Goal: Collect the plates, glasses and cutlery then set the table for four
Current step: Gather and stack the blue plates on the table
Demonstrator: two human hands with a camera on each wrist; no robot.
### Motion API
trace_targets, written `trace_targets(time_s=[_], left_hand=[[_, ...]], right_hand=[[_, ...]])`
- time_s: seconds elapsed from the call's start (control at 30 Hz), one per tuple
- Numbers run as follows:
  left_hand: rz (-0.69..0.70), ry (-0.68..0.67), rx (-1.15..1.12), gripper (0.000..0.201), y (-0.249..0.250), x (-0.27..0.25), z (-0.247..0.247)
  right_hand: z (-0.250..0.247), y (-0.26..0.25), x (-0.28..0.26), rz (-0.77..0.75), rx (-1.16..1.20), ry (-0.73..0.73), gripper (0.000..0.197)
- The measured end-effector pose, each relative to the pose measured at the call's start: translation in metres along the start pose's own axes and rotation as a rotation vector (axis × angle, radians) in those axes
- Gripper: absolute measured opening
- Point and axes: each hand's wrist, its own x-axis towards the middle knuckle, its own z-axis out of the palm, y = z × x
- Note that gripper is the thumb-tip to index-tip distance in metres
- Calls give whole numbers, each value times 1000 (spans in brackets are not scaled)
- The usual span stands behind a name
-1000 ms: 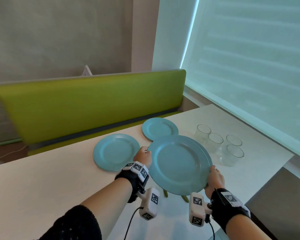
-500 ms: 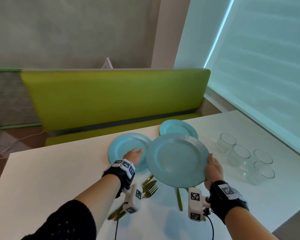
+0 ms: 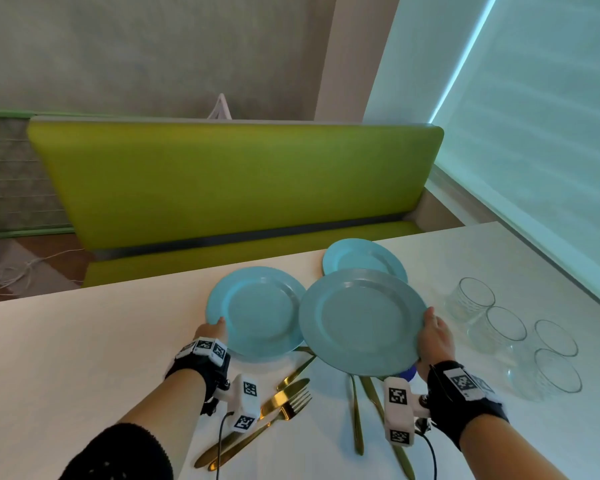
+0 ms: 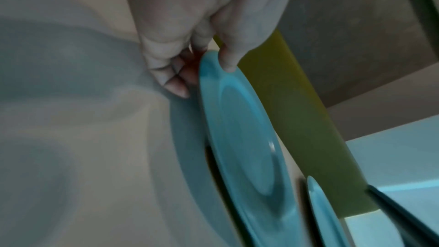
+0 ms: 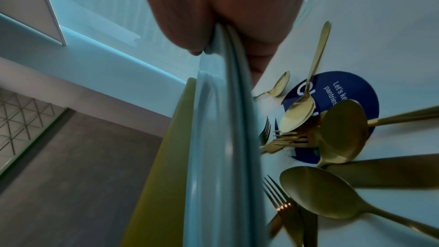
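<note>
Since a second ago, my left hand (image 3: 212,330) has let go of the raised plate and crossed to the plate on the left (image 3: 257,311), while the camera has swung so more of the green bench (image 3: 236,181) shows. That left grip is now closed on the near rim of the left plate: in the left wrist view the thumb (image 4: 229,57) lies on top of the rim and the fingers (image 4: 173,82) curl beneath it. I judge this pinch is meant to slide or lift the plate toward a seat.

My right hand (image 3: 433,336) alone carries the raised plate (image 3: 361,320), gripping its right edge, thumb above and fingers below. From the right wrist view there seem to be two rims stacked in that grip, so it may be two plates; I cannot be sure. It hangs tilted over the white counter (image 3: 84,341), above a loose pile of gold cutlery (image 3: 288,403), probably kept high so it clears the forks and spoons.

A third plate (image 3: 361,258) lies flat at the far edge, partly hidden behind the raised one. Four clear glasses (image 3: 506,327) stand grouped to the right, near the window. A round blue sticker (image 5: 351,89) lies under the spoons.

Plates, glasses and cutlery are gathered; no place looks fully set yet.
</note>
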Motion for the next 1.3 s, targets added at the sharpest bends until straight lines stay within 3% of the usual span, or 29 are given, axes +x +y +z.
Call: trace_targets(time_s=[0.1,0.23,0.4,0.6,0.67,0.83,0.97,1.1,1.3], left_hand=[[59,15,-86,46,6,-7,3],[142,66,-191,46,22,-29,4],[160,19,-383,42,35,-41,14],[152,-69,-547,30,53,-59,28],[154,-93,-576,39,57,-60,33],[136,-130,-621,35,61,-57,46],[129,-138,-570,21,65,-58,60],[69,-175,-731,38,78,-60,75],[73,-42,-632,49,86,-52,81]], right_hand=[[11,-3,3,-13,-11,-19,56],[30,-26,-11,-24,25,-90,43],[53,-34,-1,-68,-3,-157,76],[62,-28,21,-80,-127,-166,87],[56,-43,3,-84,-131,-169,82],[43,-61,-8,-99,-138,-163,50],[47,-52,7,-96,-204,-186,48],[52,-44,18,-134,-279,-205,41],[48,-57,40,-145,-262,-348,42]])
